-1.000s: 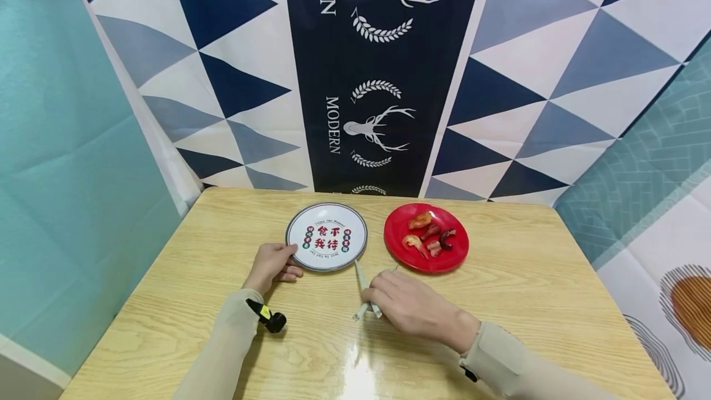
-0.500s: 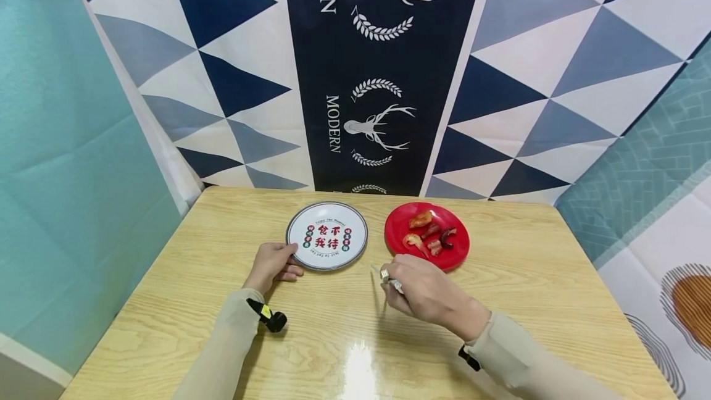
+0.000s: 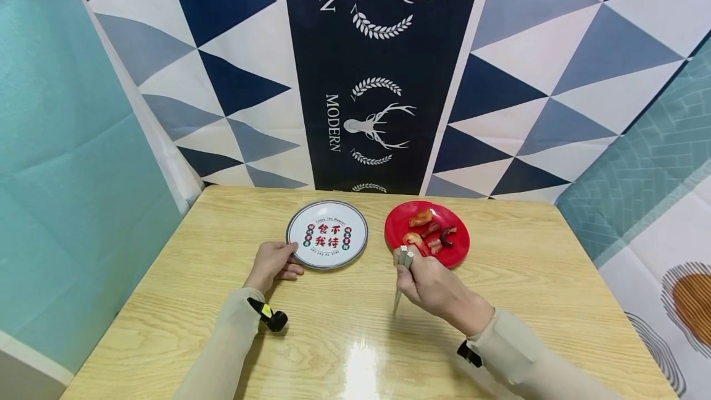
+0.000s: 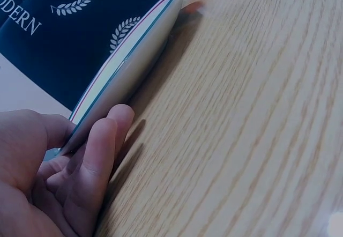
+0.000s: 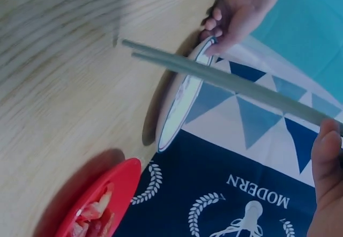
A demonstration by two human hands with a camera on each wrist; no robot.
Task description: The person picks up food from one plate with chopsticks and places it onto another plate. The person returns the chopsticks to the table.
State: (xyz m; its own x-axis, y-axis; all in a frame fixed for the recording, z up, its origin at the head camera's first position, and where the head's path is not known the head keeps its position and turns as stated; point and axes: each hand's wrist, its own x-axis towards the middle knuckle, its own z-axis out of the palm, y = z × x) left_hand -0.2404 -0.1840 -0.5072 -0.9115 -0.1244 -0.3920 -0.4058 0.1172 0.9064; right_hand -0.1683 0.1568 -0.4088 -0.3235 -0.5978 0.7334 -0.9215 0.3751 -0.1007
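Observation:
My left hand [image 3: 272, 266] pinches the near-left rim of a white plate [image 3: 355, 221] with red characters and a dark edge line. In the left wrist view the thumb lies on top and fingers curl beneath the plate [image 4: 123, 68]. A pair of pale green chopsticks [image 5: 230, 81] is gripped in my right hand [image 3: 436, 286], tips pointing down toward the table, patterned ends up. That hand overlaps the near edge of a red plate [image 3: 395, 221]. On it lie a shrimp [image 3: 413, 239], a browned piece like a chicken wing [image 3: 420, 218], and several other meat pieces.
Both plates stand on a light wooden table [image 3: 222, 221], near its back edge. Behind hangs a patterned cloth [image 3: 372, 159] with deer and triangles; a teal cloth [image 3: 83, 159] hangs at the left. A black strap device [image 3: 269, 315] sits on the left sleeve.
My right hand has shifted right and slightly up to the red plate's near edge. The chopsticks have swung from pointing away to pointing down. My left hand and both plates stay put.

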